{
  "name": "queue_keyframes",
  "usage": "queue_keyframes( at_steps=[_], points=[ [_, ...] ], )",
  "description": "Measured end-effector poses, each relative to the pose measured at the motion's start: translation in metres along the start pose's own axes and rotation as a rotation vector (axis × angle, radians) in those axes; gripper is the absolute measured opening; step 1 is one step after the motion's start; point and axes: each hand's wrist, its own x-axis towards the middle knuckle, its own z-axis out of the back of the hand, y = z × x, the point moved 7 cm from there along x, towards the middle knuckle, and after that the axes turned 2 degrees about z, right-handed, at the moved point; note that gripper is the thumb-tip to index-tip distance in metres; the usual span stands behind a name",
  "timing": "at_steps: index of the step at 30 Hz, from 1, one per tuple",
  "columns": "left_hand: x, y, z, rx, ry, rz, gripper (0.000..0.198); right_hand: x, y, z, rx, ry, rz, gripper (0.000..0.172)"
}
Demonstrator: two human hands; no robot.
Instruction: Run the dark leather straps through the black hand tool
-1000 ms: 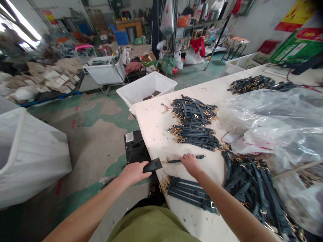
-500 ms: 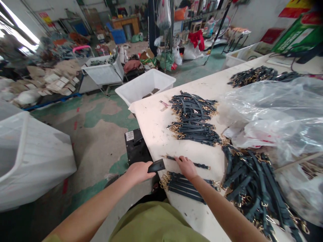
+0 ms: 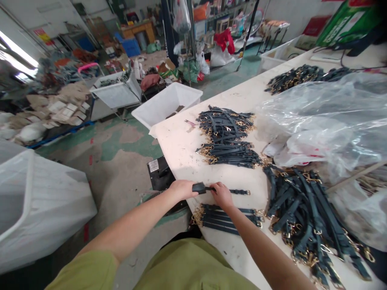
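Note:
My left hand (image 3: 183,189) is closed around a short black flat piece (image 3: 199,187), its exact kind unclear. The piece reaches over the clasp end of a dark strap (image 3: 240,192) that lies on the table, covering that end. My right hand (image 3: 222,194) has its fingers closed on the middle of this strap, whose buckle end sticks out to the right. Just in front of both hands, several dark straps (image 3: 219,223) with gold clasps lie side by side in a row.
Beyond my hands, straps lie in bundles (image 3: 226,155) on the white table (image 3: 178,155). A loose strap heap (image 3: 305,213) and clear plastic bags (image 3: 329,121) fill the right side. White bins (image 3: 66,201) stand on the floor to the left and behind the table.
My left hand has moved right and forward, bringing the black piece from beside the strap onto its clasp end. My right hand stays on the strap. The view has shifted slightly.

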Motion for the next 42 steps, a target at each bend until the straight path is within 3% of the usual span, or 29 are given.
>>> queue_keyframes(
  at_steps=[12, 15, 19, 22, 26, 29, 37, 42],
  points=[
    [0.001, 0.000, 0.002, -0.002, -0.044, -0.005, 0.051, 0.000, 0.001, -0.001, -0.039, 0.020, 0.013, 0.024],
    [-0.009, 0.017, 0.008, -0.046, -0.082, 0.026, 0.052, -0.001, 0.002, -0.001, -0.067, 0.038, 0.004, 0.023],
    [-0.041, 0.056, 0.018, -0.109, -0.169, 0.103, 0.051, 0.007, 0.006, 0.000, -0.136, 0.092, 0.001, 0.022],
    [-0.063, 0.068, 0.012, -0.107, -0.161, 0.131, 0.049, 0.014, 0.015, 0.000, -0.215, 0.160, 0.061, 0.017],
    [-0.080, 0.063, -0.005, -0.094, -0.122, 0.098, 0.045, 0.005, 0.030, -0.006, -0.288, 0.197, 0.199, 0.016],
    [-0.083, 0.053, -0.015, -0.079, -0.107, 0.047, 0.043, -0.011, 0.032, -0.013, -0.259, 0.194, 0.200, 0.019],
    [-0.039, 0.008, -0.017, -0.034, -0.096, -0.019, 0.048, -0.020, 0.021, -0.011, -0.113, 0.114, 0.050, 0.025],
    [-0.038, 0.015, -0.010, -0.041, -0.095, -0.036, 0.046, -0.019, 0.020, -0.009, -0.095, 0.096, 0.077, 0.023]
  ],
)
